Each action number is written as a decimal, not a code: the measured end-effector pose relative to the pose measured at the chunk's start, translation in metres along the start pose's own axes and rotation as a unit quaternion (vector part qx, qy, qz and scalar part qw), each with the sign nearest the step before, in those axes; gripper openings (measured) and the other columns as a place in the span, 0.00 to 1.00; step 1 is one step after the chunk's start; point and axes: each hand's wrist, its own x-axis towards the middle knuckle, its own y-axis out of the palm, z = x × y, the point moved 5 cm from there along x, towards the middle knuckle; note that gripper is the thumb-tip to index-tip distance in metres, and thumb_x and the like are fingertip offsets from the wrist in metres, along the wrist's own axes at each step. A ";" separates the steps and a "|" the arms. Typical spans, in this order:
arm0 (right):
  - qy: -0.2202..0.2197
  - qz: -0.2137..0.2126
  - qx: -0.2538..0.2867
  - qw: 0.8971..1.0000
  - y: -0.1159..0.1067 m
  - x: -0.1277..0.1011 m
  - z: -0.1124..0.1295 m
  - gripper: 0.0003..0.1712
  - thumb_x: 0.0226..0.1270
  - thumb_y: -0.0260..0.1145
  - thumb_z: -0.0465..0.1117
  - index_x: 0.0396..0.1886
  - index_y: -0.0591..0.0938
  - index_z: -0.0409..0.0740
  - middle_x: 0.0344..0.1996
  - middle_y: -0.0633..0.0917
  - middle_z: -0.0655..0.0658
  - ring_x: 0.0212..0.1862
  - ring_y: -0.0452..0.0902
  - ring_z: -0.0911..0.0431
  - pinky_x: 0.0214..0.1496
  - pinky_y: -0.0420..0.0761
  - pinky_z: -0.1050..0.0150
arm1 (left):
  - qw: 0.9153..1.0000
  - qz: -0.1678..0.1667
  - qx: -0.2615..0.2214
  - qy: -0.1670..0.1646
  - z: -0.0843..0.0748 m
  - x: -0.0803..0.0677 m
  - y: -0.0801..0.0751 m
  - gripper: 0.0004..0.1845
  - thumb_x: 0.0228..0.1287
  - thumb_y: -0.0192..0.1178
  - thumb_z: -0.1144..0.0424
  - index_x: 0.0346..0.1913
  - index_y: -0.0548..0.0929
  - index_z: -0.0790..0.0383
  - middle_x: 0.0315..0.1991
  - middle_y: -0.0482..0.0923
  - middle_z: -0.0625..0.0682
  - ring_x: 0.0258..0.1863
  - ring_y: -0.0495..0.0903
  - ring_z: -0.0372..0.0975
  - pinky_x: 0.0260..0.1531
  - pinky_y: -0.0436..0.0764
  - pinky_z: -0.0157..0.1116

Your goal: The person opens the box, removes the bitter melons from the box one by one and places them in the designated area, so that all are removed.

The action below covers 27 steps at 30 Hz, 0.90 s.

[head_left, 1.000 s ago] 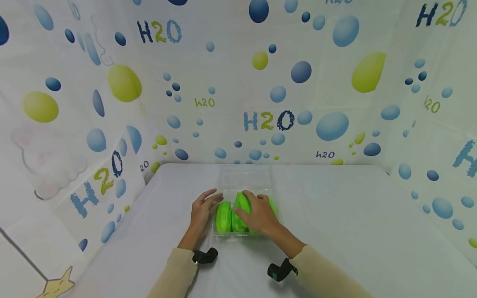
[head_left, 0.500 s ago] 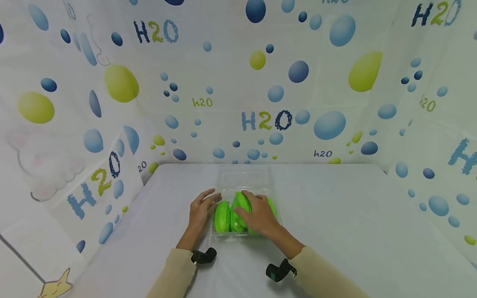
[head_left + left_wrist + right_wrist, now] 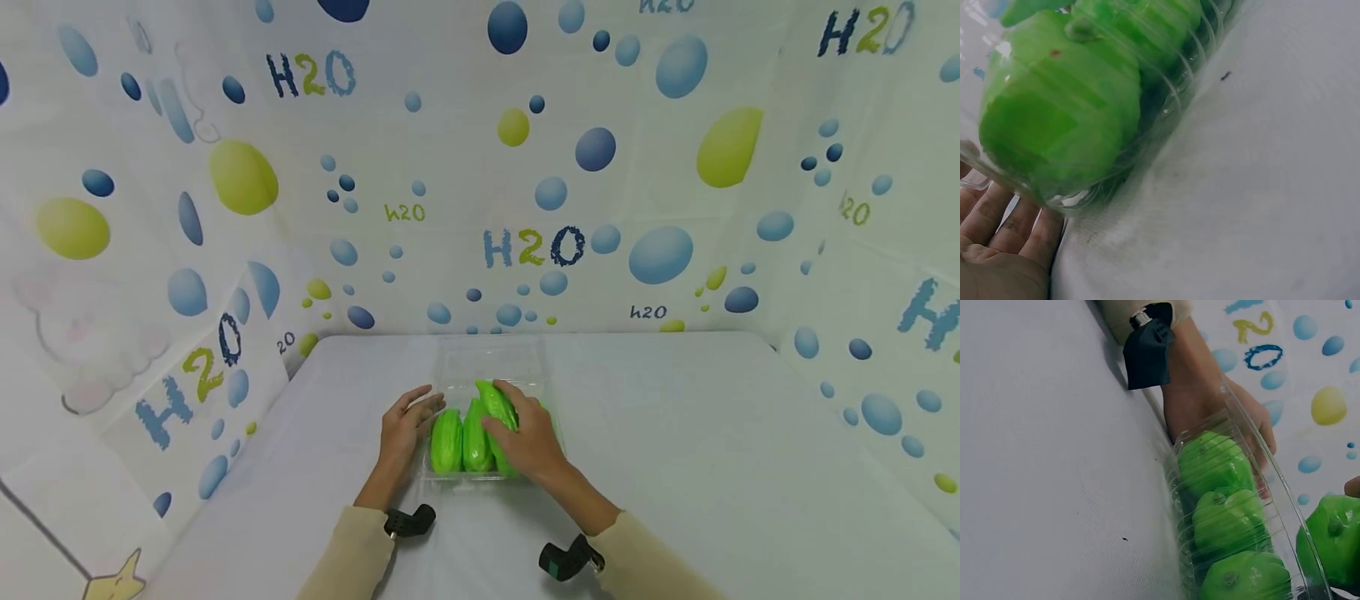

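Note:
A clear plastic clamshell box (image 3: 450,477) stands on the white table with several long, ridged green vegetables in it. My right hand (image 3: 531,440) grips one ridged green vegetable (image 3: 498,403) from its right side. It lies tilted, raised over the others; in the right wrist view this vegetable (image 3: 1329,540) shows beyond the box rim with a fingertip (image 3: 1352,486) on it. Two more vegetables lie side by side at the left, one at the wall (image 3: 447,442) and one beside it (image 3: 477,442). My left hand (image 3: 402,433) rests against the box's left side, fingers extended; its fingers (image 3: 991,215) reach the box edge.
The box's transparent lid (image 3: 489,360) lies folded back behind it. White cloth covers the table (image 3: 675,433). A printed curtain (image 3: 450,167) with blue and yellow dots rises at the back and sides. Black wrist cameras (image 3: 411,521) sit on both wrists.
My right hand has shifted the gripped vegetable to the right and tilted it, so the one beside it shows more fully. The left hand stays at the box side. The head view has shifted slightly.

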 end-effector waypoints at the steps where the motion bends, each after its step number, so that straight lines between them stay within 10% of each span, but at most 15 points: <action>1: -0.002 -0.004 0.005 1.000 -0.002 -0.001 0.001 0.33 0.70 0.64 0.47 0.74 0.72 0.50 0.46 0.83 0.44 0.35 0.75 0.57 0.32 0.79 0.62 | 1.000 0.000 -0.002 0.001 0.000 0.000 0.000 0.23 0.71 0.50 0.73 0.68 0.74 0.70 0.62 0.79 0.67 0.61 0.80 0.54 0.58 0.82 0.36; 27: 0.103 -0.130 0.057 0.985 -0.071 0.000 -0.043 0.32 0.75 0.60 0.47 0.77 0.68 0.49 0.73 0.71 0.42 0.66 0.73 0.47 0.64 0.78 0.48 | 1.000 -0.019 -0.005 0.004 0.001 -0.001 0.000 0.23 0.70 0.53 0.73 0.67 0.75 0.71 0.60 0.80 0.65 0.58 0.83 0.53 0.58 0.82 0.39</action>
